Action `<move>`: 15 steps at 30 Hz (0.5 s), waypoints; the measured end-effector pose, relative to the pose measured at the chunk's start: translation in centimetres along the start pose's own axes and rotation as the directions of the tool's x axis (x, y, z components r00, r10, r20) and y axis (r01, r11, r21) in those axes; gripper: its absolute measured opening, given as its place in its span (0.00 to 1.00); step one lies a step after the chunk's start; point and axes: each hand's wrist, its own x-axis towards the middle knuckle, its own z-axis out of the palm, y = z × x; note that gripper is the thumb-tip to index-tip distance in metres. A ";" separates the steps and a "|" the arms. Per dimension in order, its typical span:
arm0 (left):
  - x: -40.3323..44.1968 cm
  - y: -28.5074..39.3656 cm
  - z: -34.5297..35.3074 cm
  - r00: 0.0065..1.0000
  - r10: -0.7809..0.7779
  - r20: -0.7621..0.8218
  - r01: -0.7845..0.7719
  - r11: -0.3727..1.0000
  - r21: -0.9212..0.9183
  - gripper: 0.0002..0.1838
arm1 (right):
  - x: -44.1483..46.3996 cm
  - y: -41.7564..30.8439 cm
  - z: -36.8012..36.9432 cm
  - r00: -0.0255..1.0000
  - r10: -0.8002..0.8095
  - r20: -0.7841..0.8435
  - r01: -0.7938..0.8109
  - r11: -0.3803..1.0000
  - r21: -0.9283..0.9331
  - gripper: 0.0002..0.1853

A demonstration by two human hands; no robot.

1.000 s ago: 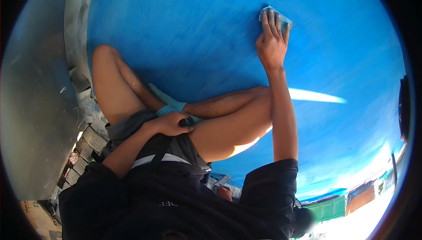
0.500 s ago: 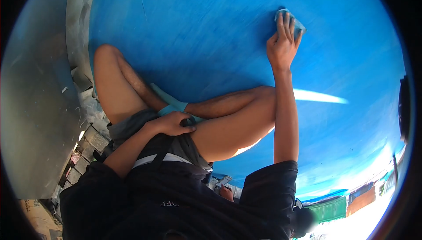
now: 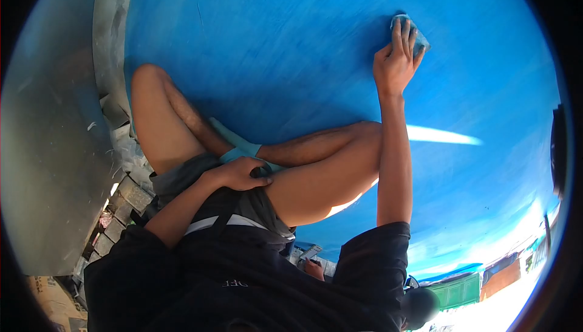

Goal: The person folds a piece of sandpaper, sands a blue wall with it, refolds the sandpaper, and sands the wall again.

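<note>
My right hand (image 3: 396, 68) is stretched far out over a large smooth blue surface (image 3: 291, 46). Its fingers press a blue-grey pad (image 3: 419, 41) flat against it; whether that is cloth or abrasive sheet I cannot tell. In my lap, my left hand (image 3: 242, 174) lies by the hem of the dark shorts (image 3: 258, 207), on the thigh. Its fingers curl inward around a dark gap, and what is in them is hidden. Both my legs rest bent over the blue, with light blue socks (image 3: 240, 150) on the feet.
A grey metallic panel (image 3: 51, 150) fills the left side, with grey paving blocks (image 3: 135, 192) beside it. Lower right are a dark rounded object (image 3: 420, 308) and a green panel (image 3: 458, 291). A strip of sunlight (image 3: 443, 135) crosses the blue surface.
My right hand and the pad have slid slightly right and down in the view, still against the blue surface. My left hand stays in my lap.
</note>
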 end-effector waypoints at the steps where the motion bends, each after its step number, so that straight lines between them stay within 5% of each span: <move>1: -0.1 0.1 0.0 1.000 -0.001 0.002 0.001 1.000 -0.001 0.36 | -0.1 -0.2 -0.2 1.000 0.000 0.002 0.000 1.000 0.000 0.31; 4: -0.1 0.3 -0.1 1.000 0.003 0.012 -0.003 0.999 -0.033 0.35 | -0.9 -1.0 -0.5 0.960 -0.241 0.141 0.230 0.969 0.091 0.32; 15: -0.2 0.3 -0.1 1.000 0.006 -0.018 -0.006 1.000 0.013 0.37 | 0.3 -0.8 -0.4 0.987 -0.141 0.081 0.135 0.989 0.067 0.31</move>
